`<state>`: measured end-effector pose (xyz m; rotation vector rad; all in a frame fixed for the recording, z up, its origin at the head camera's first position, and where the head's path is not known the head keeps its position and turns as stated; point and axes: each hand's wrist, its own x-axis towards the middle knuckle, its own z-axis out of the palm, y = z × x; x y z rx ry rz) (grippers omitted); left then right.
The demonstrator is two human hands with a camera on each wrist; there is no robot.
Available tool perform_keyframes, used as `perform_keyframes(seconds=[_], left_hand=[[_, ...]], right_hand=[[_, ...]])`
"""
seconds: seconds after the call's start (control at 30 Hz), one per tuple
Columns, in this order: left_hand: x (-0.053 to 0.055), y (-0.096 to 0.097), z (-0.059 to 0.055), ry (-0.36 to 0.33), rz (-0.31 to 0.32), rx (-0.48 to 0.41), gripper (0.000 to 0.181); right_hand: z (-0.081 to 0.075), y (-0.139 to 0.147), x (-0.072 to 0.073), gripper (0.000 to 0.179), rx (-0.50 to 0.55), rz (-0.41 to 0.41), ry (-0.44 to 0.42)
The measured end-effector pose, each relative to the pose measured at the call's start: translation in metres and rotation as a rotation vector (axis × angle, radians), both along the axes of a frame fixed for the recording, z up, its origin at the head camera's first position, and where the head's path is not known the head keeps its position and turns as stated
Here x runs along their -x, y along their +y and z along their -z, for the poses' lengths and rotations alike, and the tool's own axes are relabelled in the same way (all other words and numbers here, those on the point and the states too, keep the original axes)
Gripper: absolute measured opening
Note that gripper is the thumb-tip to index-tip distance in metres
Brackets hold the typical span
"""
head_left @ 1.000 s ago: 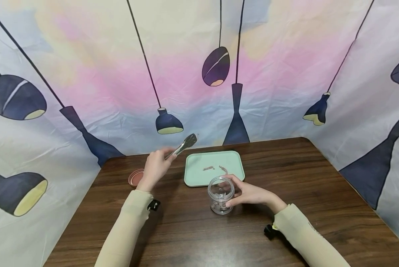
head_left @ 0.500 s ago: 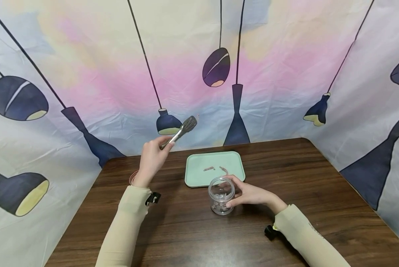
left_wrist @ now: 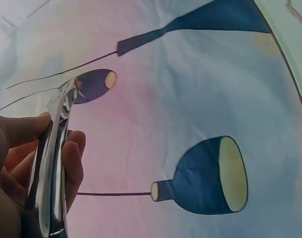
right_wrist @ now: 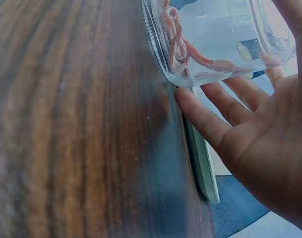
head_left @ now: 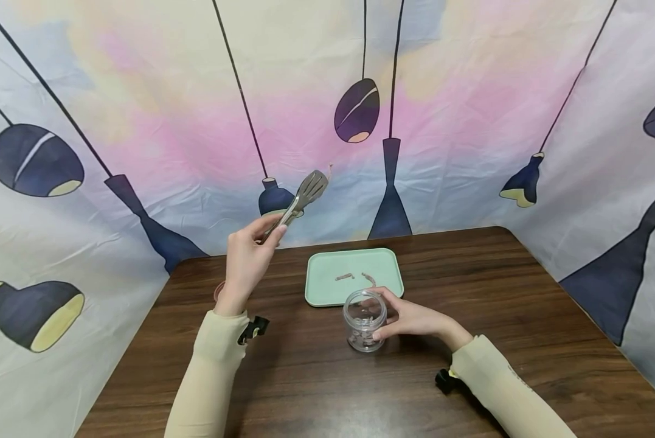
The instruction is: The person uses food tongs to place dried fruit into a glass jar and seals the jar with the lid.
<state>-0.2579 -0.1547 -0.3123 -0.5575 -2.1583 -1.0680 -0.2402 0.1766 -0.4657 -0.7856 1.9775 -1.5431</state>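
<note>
By the heel of the left hand (head_left: pixel 249 258), a reddish, round-edged object (head_left: pixel 218 292) is lying mostly hidden. This hand is pinching silver metal slotted tongs (head_left: pixel 308 193), a thin pinkish strip (head_left: pixel 329 172) showing at their tips. To its right, a pale-green rectangular tray (head_left: pixel 354 262) is bearing two similar strips (head_left: pixel 344 277). Left of the right hand (head_left: pixel 415 319), a clear cylindrical jar (head_left: pixel 356 326) is standing upright, containing more strips (right_wrist: pixel 176 47); half-curled fingers are gripping it.
</note>
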Motion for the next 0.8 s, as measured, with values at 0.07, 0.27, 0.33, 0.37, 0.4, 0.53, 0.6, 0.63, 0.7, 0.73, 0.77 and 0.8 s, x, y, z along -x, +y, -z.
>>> perform_keyframes(seconds=[0.07, 0.27, 0.33, 0.37, 0.4, 0.53, 0.6, 0.63, 0.7, 0.73, 0.77, 0.8], left_hand=[[-0.004, 0.001, -0.002, 0.025, 0.027, -0.038, 0.026], [-0.017, 0.008, -0.004, 0.083, 0.083, -0.11, 0.026], [-0.022, 0.01, -0.004, 0.084, 0.094, -0.12, 0.026], [-0.024, 0.011, -0.004, 0.082, 0.099, -0.124, 0.026], [-0.027, 0.012, -0.004, 0.079, 0.1, -0.125, 0.026], [-0.044, 0.018, -0.012, 0.047, 0.124, -0.13, 0.025], [-0.054, 0.02, -0.017, 0.023, 0.131, -0.127, 0.024], [-0.059, 0.021, -0.019, 0.018, 0.133, -0.12, 0.024], [-0.065, 0.02, -0.02, 0.0, 0.135, -0.107, 0.025], [-0.066, 0.019, -0.019, -0.01, 0.136, -0.103, 0.025], [-0.068, 0.018, -0.018, -0.017, 0.135, -0.1, 0.025], [-0.069, 0.017, -0.017, -0.023, 0.133, -0.097, 0.025]], right_hand=[[0.0, 0.0, 0.0, 0.085, -0.004, 0.002, -0.006], [0.0, 0.001, 0.0, 0.085, -0.013, -0.001, 0.03], [0.001, 0.001, 0.0, 0.085, -0.005, -0.005, 0.032], [0.001, 0.001, 0.0, 0.086, -0.007, -0.003, 0.031], [0.001, 0.001, 0.0, 0.087, -0.008, -0.002, 0.028], [0.002, 0.0, 0.0, 0.089, -0.011, 0.003, 0.006], [0.002, 0.0, 0.0, 0.089, -0.015, 0.004, 0.005], [0.003, 0.0, 0.0, 0.088, -0.015, 0.004, 0.002], [0.002, -0.001, 0.001, 0.088, -0.017, 0.005, 0.001], [0.002, -0.001, 0.0, 0.089, -0.016, 0.004, 0.0], [0.002, -0.001, 0.0, 0.089, -0.017, 0.006, -0.002], [0.002, 0.0, 0.0, 0.089, -0.018, 0.008, -0.006]])
